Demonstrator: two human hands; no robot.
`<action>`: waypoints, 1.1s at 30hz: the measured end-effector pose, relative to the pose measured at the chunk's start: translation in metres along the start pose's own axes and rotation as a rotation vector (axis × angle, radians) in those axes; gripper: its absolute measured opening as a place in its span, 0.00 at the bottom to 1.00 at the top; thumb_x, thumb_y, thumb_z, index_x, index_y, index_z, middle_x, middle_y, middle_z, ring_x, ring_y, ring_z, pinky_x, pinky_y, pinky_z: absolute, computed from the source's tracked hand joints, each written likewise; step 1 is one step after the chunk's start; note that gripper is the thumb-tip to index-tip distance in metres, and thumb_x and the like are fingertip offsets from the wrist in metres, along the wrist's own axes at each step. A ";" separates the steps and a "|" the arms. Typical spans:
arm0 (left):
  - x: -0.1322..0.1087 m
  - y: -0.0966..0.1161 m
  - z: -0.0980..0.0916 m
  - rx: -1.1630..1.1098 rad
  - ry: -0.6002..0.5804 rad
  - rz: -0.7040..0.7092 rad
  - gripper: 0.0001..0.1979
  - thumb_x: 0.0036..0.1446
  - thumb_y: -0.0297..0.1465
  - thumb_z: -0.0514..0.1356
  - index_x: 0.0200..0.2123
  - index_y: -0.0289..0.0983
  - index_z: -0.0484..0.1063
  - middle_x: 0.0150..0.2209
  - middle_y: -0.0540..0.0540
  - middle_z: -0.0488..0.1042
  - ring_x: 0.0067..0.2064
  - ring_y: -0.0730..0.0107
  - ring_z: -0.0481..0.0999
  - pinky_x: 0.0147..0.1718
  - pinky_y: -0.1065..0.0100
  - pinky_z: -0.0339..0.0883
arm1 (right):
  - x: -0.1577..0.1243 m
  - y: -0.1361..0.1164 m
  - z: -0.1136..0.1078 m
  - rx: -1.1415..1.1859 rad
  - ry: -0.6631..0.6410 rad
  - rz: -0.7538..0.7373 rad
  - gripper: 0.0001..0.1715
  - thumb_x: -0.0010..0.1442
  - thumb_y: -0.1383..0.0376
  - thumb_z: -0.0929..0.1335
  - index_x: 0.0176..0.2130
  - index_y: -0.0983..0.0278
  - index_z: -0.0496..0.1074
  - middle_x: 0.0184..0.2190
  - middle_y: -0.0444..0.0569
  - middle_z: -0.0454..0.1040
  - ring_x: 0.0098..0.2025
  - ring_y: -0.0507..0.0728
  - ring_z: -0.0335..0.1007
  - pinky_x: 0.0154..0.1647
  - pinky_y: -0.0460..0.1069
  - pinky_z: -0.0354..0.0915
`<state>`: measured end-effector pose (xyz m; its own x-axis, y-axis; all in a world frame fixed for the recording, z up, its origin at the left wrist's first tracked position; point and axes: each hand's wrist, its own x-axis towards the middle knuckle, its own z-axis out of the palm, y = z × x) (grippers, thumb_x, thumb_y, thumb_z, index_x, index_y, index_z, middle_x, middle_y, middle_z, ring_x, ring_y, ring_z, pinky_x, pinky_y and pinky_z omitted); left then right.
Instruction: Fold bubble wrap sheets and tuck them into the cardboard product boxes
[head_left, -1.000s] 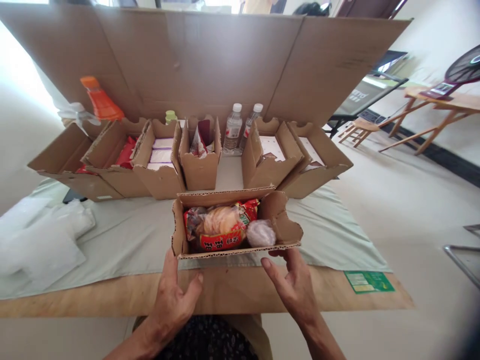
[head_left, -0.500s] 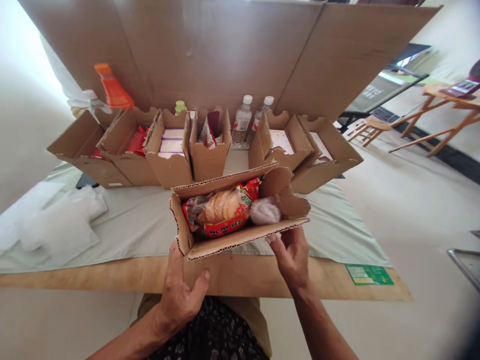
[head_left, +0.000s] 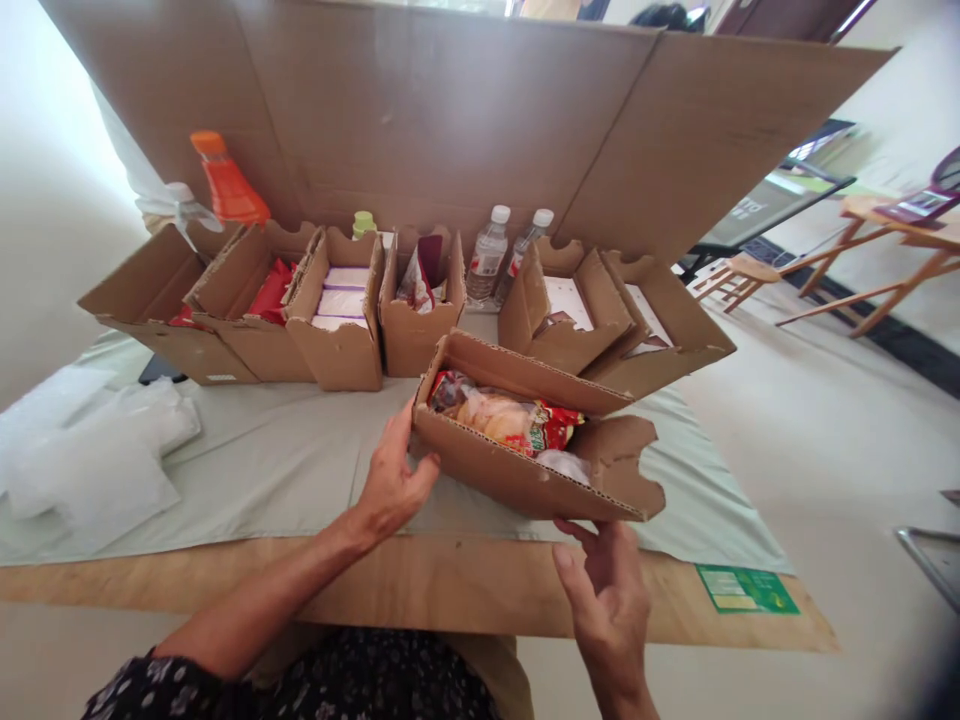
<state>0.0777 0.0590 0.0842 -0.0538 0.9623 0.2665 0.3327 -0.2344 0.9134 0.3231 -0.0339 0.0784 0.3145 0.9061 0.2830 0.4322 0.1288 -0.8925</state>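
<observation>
— What is the person wearing?
— A dark garment [head_left: 390,680] printed with small pale flowers. Its sleeve [head_left: 142,690] shows the same print and ends about the left elbow.
— And below the sleeve?
— Bare forearms, right down to the left grip [head_left: 390,480] and the right grip [head_left: 607,600]. A strip of tan cloth [head_left: 525,680] shows beside the dark print.

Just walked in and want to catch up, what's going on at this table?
A person holds a cardboard box of snack packets at a slant over the table. The left hand grips its left end; the right hand is open under its right end. Behind stands a row of open boxes and two water bottles.
</observation>
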 end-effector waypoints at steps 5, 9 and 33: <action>0.068 -0.009 0.022 -0.068 -0.054 0.077 0.35 0.53 0.27 0.57 0.66 0.35 0.64 0.60 0.37 0.76 0.58 0.52 0.76 0.58 0.51 0.73 | -0.029 0.017 0.009 -0.019 -0.007 -0.033 0.38 0.66 0.54 0.70 0.70 0.57 0.60 0.60 0.61 0.70 0.49 0.64 0.76 0.52 0.64 0.74; 0.073 -0.013 0.035 -0.033 0.033 0.081 0.36 0.58 0.30 0.59 0.70 0.37 0.59 0.67 0.35 0.68 0.67 0.50 0.69 0.67 0.46 0.62 | -0.027 0.034 0.001 -0.130 -0.001 -0.041 0.36 0.64 0.53 0.72 0.67 0.57 0.64 0.62 0.61 0.70 0.49 0.65 0.76 0.52 0.65 0.74; 0.039 0.003 0.083 -0.184 -0.035 0.110 0.33 0.73 0.49 0.47 0.74 0.42 0.53 0.77 0.39 0.51 0.78 0.54 0.48 0.76 0.46 0.40 | 0.062 0.059 0.031 0.010 -0.099 -0.005 0.26 0.62 0.47 0.72 0.51 0.59 0.68 0.44 0.53 0.77 0.43 0.60 0.77 0.43 0.56 0.76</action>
<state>0.1551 0.1074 0.0719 0.0071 0.9329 0.3600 0.1571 -0.3566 0.9210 0.3414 0.0420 0.0326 0.2271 0.9409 0.2514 0.4245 0.1367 -0.8950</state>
